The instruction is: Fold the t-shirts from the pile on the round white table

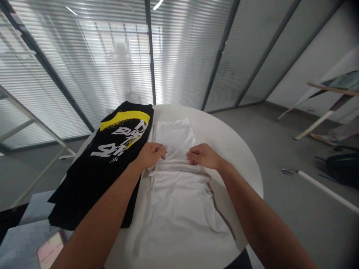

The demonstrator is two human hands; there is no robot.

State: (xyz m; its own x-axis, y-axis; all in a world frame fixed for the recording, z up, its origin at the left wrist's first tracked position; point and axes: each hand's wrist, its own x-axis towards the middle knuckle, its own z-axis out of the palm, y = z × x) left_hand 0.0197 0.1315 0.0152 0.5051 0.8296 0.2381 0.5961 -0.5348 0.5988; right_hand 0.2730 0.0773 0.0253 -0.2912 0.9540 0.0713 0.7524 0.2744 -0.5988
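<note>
A white garment (185,201), folded into a long strip, runs up the round white table (235,149) in front of me. Wrinkles bunch across its middle, just below my hands. At its left edge my left hand (153,155) is closed, with fingers curled and pinching the cloth. My right hand (204,155) closes on the cloth's right side at about the same height. The far end of the garment lies fairly flat beyond both hands. I cannot tell its exact kind.
Black shirts (106,160) with a yellow and white print lie stacked on the table's left. A phone (52,250) sits at the lower left by grey-blue cloth. Blinds cover the glass wall (179,56) behind. A white pole (328,190) is at the right.
</note>
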